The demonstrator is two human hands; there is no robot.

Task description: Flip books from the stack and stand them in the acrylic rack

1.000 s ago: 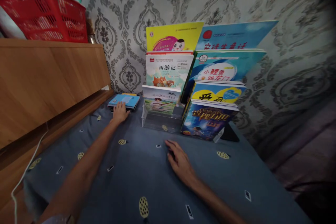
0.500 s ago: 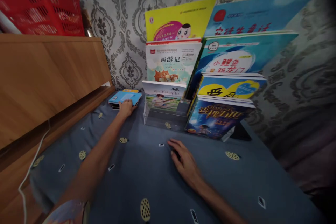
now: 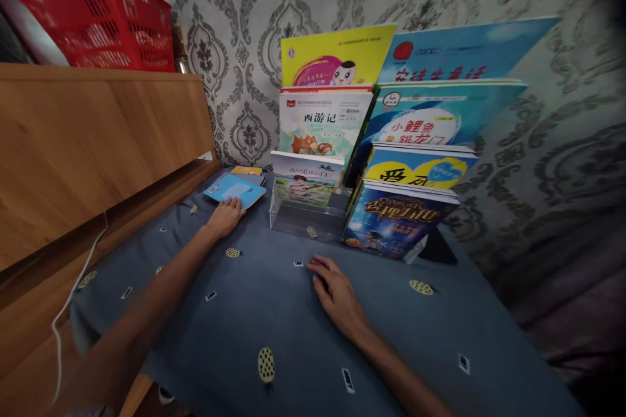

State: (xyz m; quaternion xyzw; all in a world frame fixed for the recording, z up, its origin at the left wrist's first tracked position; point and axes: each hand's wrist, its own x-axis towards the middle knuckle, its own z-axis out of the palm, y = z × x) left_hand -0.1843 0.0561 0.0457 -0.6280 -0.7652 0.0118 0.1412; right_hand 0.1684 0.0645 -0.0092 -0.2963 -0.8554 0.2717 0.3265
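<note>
Patterned cloth [image 3: 274,319] underlies parted right fingers [image 3: 329,267]; left fingers [image 3: 233,206] grip a blue book [image 3: 237,189].

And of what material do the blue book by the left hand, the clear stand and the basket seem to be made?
Blue book: likely paper or card, smooth; thin, printed cover.
Clear stand: probably acrylic, though glass is possible; glossy, with the cloth showing through.
Basket: seemingly plastic, smooth; uniformly red, slotted walls.

I have my left forearm [image 3: 171,277] stretched well forward, its left hand [image 3: 225,217] palm-down; my right hand [image 3: 338,296] sits nearer, fingers [image 3: 325,265] loosely bent, thumb [image 3: 319,287] apart.
</note>
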